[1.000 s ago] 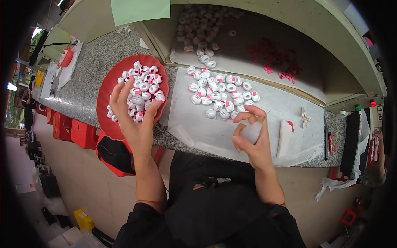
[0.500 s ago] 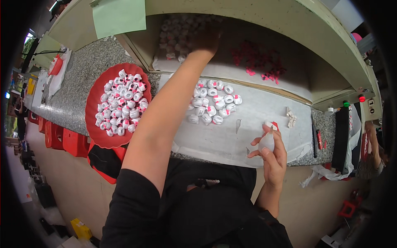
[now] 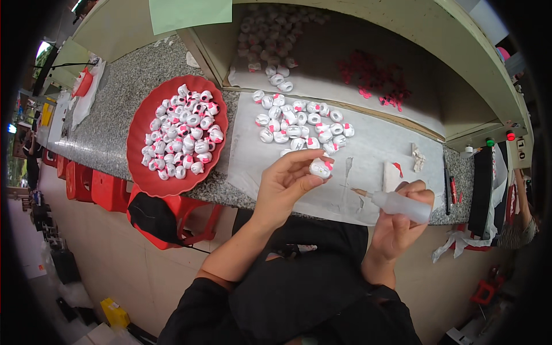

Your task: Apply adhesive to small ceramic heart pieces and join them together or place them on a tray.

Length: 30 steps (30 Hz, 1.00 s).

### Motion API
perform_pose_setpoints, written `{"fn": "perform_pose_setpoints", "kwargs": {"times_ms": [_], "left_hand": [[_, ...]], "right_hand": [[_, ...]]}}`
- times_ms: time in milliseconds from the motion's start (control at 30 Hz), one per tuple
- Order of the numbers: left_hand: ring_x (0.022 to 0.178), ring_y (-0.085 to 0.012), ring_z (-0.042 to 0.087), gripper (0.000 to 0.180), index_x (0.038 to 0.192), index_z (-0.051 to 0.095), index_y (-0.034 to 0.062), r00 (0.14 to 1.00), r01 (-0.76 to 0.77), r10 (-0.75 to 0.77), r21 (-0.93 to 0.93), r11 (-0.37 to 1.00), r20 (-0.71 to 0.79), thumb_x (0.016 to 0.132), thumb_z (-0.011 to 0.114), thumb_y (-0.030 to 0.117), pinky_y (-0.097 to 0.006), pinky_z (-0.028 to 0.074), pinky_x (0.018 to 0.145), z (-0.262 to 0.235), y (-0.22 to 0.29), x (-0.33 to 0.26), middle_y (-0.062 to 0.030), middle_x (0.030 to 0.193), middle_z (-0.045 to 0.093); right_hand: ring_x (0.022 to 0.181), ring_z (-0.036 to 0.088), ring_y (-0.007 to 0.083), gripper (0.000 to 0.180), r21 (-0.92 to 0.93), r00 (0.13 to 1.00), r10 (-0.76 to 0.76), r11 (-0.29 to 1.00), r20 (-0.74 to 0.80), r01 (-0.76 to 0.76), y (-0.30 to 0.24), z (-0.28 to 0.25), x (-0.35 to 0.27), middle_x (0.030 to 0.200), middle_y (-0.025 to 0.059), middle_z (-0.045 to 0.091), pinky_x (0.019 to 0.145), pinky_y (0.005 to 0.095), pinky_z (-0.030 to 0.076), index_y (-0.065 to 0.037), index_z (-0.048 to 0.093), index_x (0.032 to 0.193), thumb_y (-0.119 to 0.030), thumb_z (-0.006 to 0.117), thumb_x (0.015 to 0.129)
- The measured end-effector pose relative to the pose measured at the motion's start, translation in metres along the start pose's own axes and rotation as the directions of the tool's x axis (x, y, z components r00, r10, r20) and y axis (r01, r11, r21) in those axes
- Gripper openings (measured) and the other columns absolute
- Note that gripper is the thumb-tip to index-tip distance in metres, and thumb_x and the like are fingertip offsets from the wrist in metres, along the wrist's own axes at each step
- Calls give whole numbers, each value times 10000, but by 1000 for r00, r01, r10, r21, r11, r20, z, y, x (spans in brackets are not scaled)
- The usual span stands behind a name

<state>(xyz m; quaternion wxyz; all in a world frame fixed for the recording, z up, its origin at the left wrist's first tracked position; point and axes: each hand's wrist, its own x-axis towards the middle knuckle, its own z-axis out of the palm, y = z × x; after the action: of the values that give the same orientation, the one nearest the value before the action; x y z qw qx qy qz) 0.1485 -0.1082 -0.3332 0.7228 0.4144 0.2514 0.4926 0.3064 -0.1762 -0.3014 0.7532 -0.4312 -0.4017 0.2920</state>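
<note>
My left hand [image 3: 286, 183] holds a small white toy head with a pink bow [image 3: 321, 167] between thumb and fingertips, just above the near edge of the worktop. My right hand [image 3: 402, 221] grips a small translucent squeeze bottle [image 3: 398, 205] whose thin nozzle points left toward the toy head, a short gap away. A cluster of the same white and pink pieces [image 3: 299, 123] lies on the pale sheet [image 3: 374, 149] beyond my hands. A red round tray [image 3: 144, 172] at the left is heaped with more of them.
A recessed shelf at the back holds another pile of white heads [image 3: 270, 34] and a scatter of small pink bows [image 3: 374, 77]. Red stools [image 3: 172, 213] stand under the granite counter [image 3: 121, 92]. Another person's arm [image 3: 520, 195] shows at the far right edge.
My left arm has drawn back from the rear shelf and now holds a toy head near the counter edge. My right hand has turned the bottle's nozzle toward it.
</note>
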Motion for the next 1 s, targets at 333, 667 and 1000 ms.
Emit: {"fn": "perform_pose_setpoints", "kwargs": {"times_ms": [333,667,1000], "left_hand": [[976,-197,494,333,1033,434,-16,998,33,-27,-103,994,62,730,572,4,-359,434,830,3,-3,-9,-141,1015,502],[968,-200,500,332,1030,435,-17,995,62,-53,-111,992,78,729,573,0,-361,437,827,2,-3,-11,-147,1012,503],[945,-196,515,326,1027,437,-20,994,80,-70,-124,989,83,728,567,-11,-358,442,822,1,-4,-13,-148,999,514]], "right_hand": [[570,438,122,435,-181,880,-394,876,266,447,-3,9,-14,748,64,428,508,197,381,-52,440,807,-184,767,552],[554,438,124,408,-194,886,-390,876,253,441,1,9,-17,747,49,434,474,195,377,-60,458,788,-142,772,540],[535,418,116,412,-223,864,-415,848,284,480,-3,10,-14,748,52,421,476,188,361,-65,434,789,-171,765,568]]}}
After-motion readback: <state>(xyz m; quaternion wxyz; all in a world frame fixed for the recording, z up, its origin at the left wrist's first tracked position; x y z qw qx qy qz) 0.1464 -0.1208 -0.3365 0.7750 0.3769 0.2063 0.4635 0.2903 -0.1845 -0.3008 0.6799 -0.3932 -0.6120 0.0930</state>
